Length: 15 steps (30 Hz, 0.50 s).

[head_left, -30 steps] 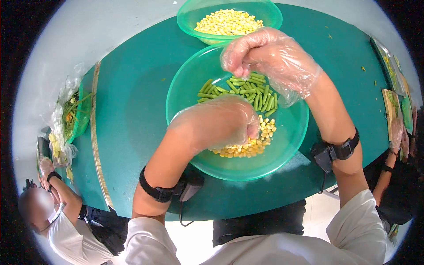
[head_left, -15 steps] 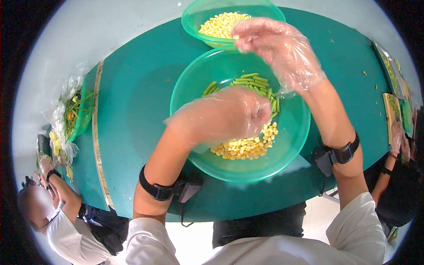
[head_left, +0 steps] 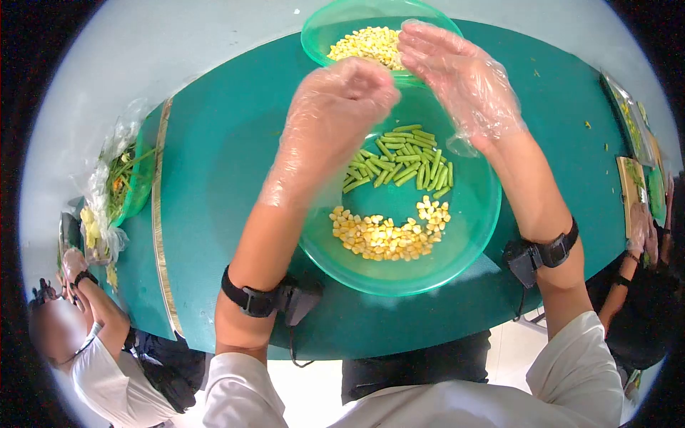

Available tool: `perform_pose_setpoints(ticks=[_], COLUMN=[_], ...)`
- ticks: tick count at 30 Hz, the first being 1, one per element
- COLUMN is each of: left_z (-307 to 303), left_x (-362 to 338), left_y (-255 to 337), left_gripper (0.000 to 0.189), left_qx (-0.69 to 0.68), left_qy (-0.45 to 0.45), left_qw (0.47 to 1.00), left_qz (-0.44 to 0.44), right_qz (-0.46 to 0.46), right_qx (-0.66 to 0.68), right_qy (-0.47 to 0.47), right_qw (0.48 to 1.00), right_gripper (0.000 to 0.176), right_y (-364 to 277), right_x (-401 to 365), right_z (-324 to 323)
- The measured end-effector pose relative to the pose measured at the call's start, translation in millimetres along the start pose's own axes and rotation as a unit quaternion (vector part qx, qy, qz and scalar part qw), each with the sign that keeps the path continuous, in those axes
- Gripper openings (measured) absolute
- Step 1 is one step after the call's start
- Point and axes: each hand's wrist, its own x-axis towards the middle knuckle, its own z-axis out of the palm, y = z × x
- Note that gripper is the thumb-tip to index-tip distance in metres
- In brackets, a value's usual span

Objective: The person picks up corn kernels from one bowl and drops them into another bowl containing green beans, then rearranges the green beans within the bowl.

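A green translucent bowl [head_left: 471, 235] in front of me holds cut green beans [head_left: 403, 160] along its far side and a curved band of corn kernels [head_left: 385, 239] nearer to me. Behind it stands a second green bowl [head_left: 317, 36] with more corn kernels [head_left: 364, 44]. My left hand [head_left: 339, 107], in a clear plastic glove, is above the near bowl's far left rim. Its fingers are curled in, and whatever may be inside them is hidden. My right hand [head_left: 467, 82], also gloved, hovers by the back bowl's right side, fingers stretched out and nothing visible in it.
At the left, a green container [head_left: 135, 189] and plastic bags [head_left: 103, 171] hold leafy scraps, near a person [head_left: 107, 357]. Another person's gloved hand [head_left: 638, 221] rests by a cutting board [head_left: 631, 185] at the right. A tape strip [head_left: 160, 235] crosses the green table [head_left: 214, 164].
My left hand has moved from over the corn in the near bowl up and away toward the back bowl, uncovering the beans. My right hand has shifted slightly right, its fingers straighter.
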Motion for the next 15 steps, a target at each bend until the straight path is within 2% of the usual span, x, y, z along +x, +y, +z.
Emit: perform_pose_setpoints(ticks=[3,6,9,12,15], left_z=[-7.9,-10.1,-11.5,-11.6,-14.3], left_x=[2.0,3.6,7.3,6.6,7.3], left_y=[5.4,10.2,-0.5,0.0,-1.7], left_gripper=[0.010,0.010,0.013,0.016,0.017], left_qx=[-0.065,-0.097,-0.192,-0.234,-0.200], left_qy=[0.025,0.050,0.046,0.021,0.010], left_qw=[0.997,0.991,0.977,0.970,0.977], left_qz=[-0.044,-0.077,-0.078,-0.061,-0.071], right_qz=[-0.015,-0.043,-0.060,-0.065,-0.069], right_qx=[0.011,-0.087,-0.243,-0.224,-0.188], right_qy=[0.047,-0.024,-0.112,-0.145,-0.156], right_qw=[0.999,0.995,0.962,0.962,0.967], right_gripper=[0.033,0.032,0.031,0.029,0.025], right_y=[2.5,4.2,-1.7,6.0,8.4], right_x=[1.5,2.5,-2.1,-4.8,-5.0], right_z=[4.8,1.4,3.6,5.7,3.9])
